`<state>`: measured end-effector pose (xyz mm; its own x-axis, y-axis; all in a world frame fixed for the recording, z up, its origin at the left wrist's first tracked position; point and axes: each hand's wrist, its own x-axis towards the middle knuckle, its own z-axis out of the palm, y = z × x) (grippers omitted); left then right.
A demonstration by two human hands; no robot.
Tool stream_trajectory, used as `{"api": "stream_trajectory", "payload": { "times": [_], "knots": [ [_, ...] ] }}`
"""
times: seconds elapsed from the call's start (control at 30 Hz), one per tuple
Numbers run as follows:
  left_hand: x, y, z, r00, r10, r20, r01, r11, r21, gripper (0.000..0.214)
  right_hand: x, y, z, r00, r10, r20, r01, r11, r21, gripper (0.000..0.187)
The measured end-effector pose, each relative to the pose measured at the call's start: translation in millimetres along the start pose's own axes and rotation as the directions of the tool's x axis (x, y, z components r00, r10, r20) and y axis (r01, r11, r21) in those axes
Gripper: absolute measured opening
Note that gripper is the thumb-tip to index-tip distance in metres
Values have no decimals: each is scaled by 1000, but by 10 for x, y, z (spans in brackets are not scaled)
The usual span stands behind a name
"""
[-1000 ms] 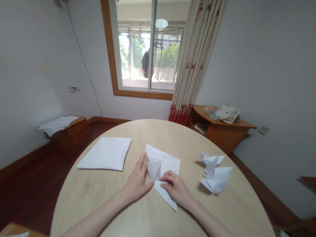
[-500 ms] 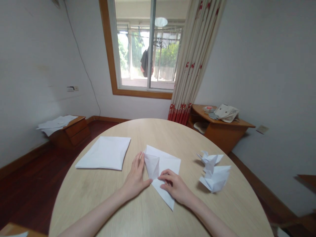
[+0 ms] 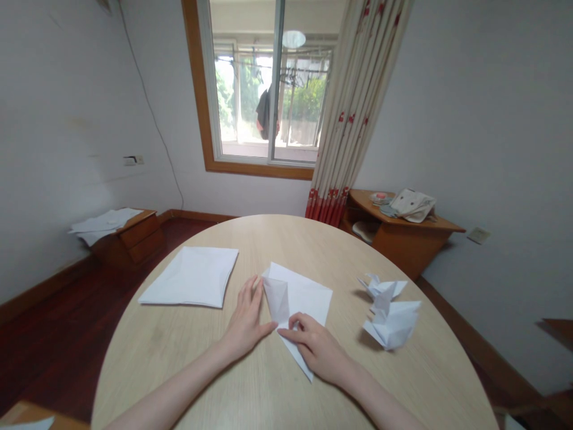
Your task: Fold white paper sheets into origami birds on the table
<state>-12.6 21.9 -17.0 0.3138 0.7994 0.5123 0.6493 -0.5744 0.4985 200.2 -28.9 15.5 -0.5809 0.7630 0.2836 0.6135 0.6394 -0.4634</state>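
Paper sheet [image 3: 308, 298] lies mid-table [image 3: 201, 358], 12 o'clock from us, flap half raised. Left hand [image 3: 246, 319] lies flat and open at its 9 o'clock edge. Right hand [image 3: 316, 346] curls on the near edge, pinching or pressing, we can't tell. We reckon we're mid-crease, and it wants firm, even pressure.

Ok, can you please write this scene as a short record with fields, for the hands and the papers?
Surface: round wooden table
Left hand: flat, palm down, beside the raised flap
Right hand: fingers curled, pressing the white paper sheet near its lower corner
Left of the hands: stack of white sheets, lying flat
Right of the hands: folded paper figures
Behind: window, curtain
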Motion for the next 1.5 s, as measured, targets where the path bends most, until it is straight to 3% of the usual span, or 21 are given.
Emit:
{"api": "stream_trajectory", "payload": {
  "times": [0.2, 0.4, 0.53, 0.7, 0.93, 1.5],
  "knots": [
    [-8, 15, -3, 1000, -2, -3, 2, 1000, 12, 98, 27, -54, -25, 998, 0, 61, 10, 988, -157, 49],
    [-9, 36, -12, 1000, 4, 9, -5, 999, 43, 99, 39, -113, -78, 988, -54, 142, 101, 933, -346, 51],
    [-4, 47, -19, 1000, 14, 16, -15, 998, 59, 99, 12, -157, -128, 981, -62, 183, 138, 886, -443, 41],
    [-2, 61, -33, 1000, 21, 20, -22, 996, 84, 97, -31, -191, -192, 968, -28, 251, 150, 864, -482, 33],
    [8, 37, -25, 998, 27, -61, -15, 982, 187, 79, -32, -131, -65, 974, -40, 223, 145, 865, -481, 63],
    [1, 35, -13, 998, 8, -68, 7, 978, 211, 75, -139, -150, -28, 977, -90, 195, 189, 793, -579, 34]
  ]
}}
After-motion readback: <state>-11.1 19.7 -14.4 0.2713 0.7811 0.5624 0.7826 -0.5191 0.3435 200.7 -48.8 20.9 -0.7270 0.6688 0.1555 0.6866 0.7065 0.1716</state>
